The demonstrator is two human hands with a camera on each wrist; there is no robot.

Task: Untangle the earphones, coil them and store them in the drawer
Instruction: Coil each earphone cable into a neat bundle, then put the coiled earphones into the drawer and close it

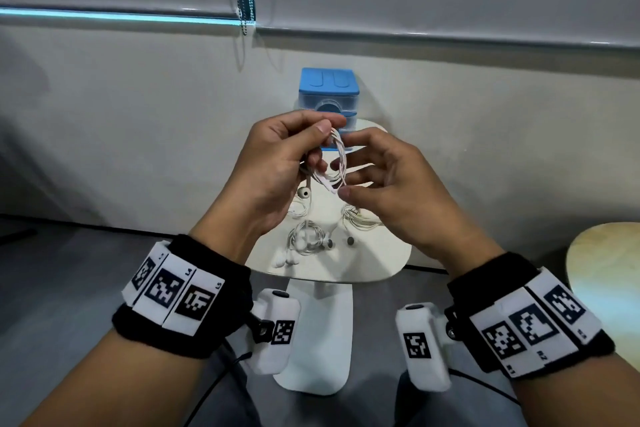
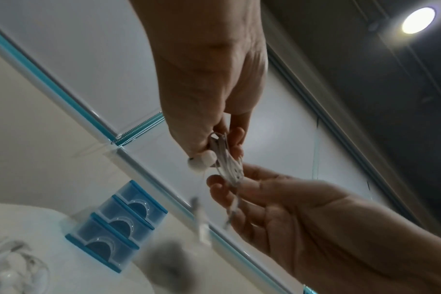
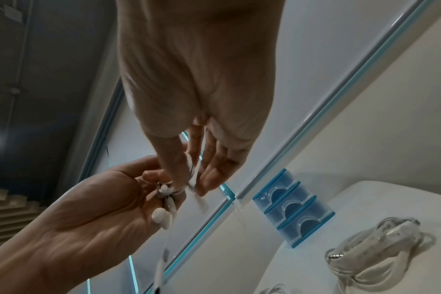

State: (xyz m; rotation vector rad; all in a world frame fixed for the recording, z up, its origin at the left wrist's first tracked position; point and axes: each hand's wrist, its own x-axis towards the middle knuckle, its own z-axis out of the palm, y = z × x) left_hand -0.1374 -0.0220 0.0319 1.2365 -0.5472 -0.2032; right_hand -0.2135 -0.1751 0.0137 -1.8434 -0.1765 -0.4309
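**Coil held in both hands above the small desk**

Nearest, the left hand (image 1: 273,163) has its grip closed on the white earphones (image 1: 334,163): thumb and fingers pinch the looped cable, and one earbud (image 1: 304,192) hangs below the palm. The right hand (image 1: 384,180) meets it, its fingertips pinching the lower end of the same coil. Both hands hover clear above the desk (image 1: 381,263), with free air under them. On the desk lie other coiled earphones (image 1: 306,239), near its front edge, and a second bundle (image 1: 358,218) just beside them. Farther back, the blue drawer unit (image 1: 329,94) stands at the desk's rear edge against the wall, its three drawers shut.
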